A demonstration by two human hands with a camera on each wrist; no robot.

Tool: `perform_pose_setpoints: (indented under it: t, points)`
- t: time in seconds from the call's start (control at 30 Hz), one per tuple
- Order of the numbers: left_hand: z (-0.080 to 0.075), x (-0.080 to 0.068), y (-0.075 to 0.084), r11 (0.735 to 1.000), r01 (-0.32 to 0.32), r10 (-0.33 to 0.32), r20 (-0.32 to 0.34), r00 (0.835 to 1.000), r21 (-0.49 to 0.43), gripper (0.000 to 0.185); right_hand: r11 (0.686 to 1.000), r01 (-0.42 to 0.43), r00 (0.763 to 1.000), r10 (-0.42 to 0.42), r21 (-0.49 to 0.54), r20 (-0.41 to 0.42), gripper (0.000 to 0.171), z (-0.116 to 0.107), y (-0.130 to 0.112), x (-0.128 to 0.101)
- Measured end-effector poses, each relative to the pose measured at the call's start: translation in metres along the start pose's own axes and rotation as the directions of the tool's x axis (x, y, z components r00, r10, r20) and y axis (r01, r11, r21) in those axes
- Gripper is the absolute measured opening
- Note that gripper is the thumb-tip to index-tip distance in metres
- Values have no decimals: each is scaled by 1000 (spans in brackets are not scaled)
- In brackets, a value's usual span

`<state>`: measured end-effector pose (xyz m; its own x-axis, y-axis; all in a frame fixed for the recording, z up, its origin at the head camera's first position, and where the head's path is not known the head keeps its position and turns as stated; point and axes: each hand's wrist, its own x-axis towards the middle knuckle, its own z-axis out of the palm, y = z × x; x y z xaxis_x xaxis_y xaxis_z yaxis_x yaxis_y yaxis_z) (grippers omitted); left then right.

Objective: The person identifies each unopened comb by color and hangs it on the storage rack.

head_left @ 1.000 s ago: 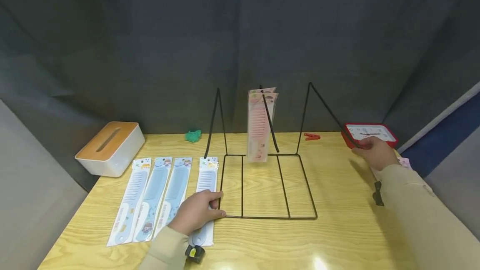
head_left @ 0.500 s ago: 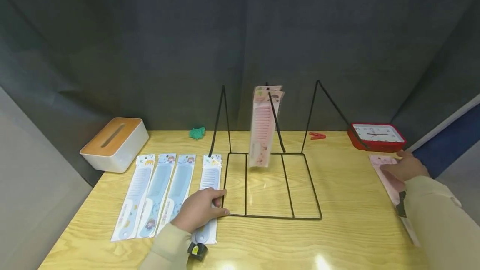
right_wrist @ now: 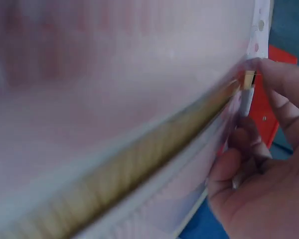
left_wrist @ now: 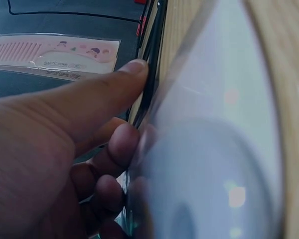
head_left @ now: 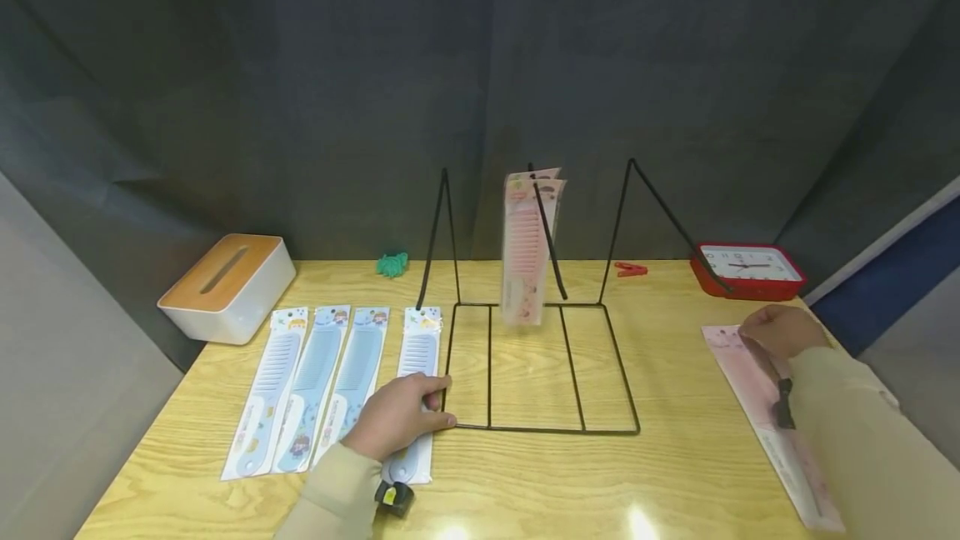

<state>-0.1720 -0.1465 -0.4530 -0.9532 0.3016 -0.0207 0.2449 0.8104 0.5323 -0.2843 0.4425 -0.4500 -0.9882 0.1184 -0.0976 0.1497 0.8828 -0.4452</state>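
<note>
Black rack on wood-grain table; dark backdrop behind, possibly cloth.

A: Right hand, holding what?
B: Pinching pink package by its edge; blurred, spreading left of the hand.
A: Also left of it?
B: Second pinkish package, lower down, with wood-grain strip between.
A: Behind the hand?
B: Red thing, partly hidden. Blue patch lower left, just beside.
</note>
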Motion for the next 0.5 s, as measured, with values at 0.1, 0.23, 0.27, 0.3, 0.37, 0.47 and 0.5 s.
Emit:
perform_pose_setpoints:
  t: [0.1,0.23,0.27,0.3,0.37,0.47,0.5]
  points:
    - [0,0,0,1000,-6,6,0,1000,1,62,998,59,998,-59,23,-11,36,4,-7,-4]
    - [0,0,0,1000,-15,16,-6,1000,5,61,994,104,995,-104,28,0,37,9,-16,-6]
    - [1,0,0,1000,-16,16,-6,1000,5,61,994,104,994,-104,29,10,39,10,-17,-6]
    - [1,0,-1,1000,-17,17,-5,1000,3,61,995,90,996,-91,32,25,43,11,-18,-6]
    - [1,0,-2,1000,-19,19,-8,1000,-2,61,997,72,996,-73,22,48,47,11,-21,-4]
    - [2,0,-4,1000,-18,18,-6,1000,-10,62,998,60,995,-60,7,74,47,12,-23,-4]
    - [2,0,-5,1000,-18,18,-5,1000,-12,62,998,60,995,-60,9,74,43,12,-25,-5]
